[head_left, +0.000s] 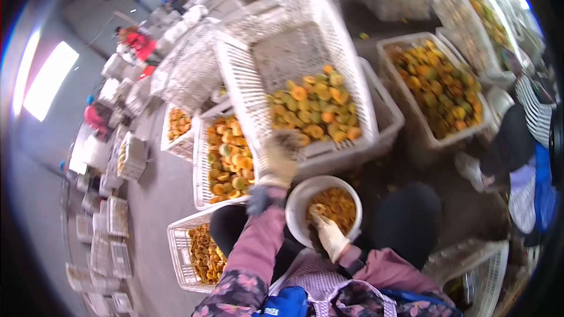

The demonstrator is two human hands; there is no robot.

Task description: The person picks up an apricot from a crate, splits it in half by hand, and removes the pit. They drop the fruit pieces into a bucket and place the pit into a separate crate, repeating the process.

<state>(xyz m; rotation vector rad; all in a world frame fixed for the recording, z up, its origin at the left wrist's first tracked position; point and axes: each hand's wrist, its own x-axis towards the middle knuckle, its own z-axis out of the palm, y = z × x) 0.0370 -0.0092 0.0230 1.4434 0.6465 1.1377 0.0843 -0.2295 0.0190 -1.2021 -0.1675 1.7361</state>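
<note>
My left hand, in a pale glove with dark fingers, reaches to the near left corner of a large white crate. Motion smears its fingers. Yellow, orange and greenish peaches, some looking halved, fill the near part of that crate. My right hand, also gloved, is lowered into a white bucket between my knees. Its fingers close around a small pale roundish thing that I cannot tell more about. Orange-brown fruit scraps lie in the bucket around the fingertips.
Left of the bucket stand a crate of peach halves and a crate of brown scraps. Another peach crate stands at the right. A person's leg and shoe show at right. Stacked crates and people in red fill the far left.
</note>
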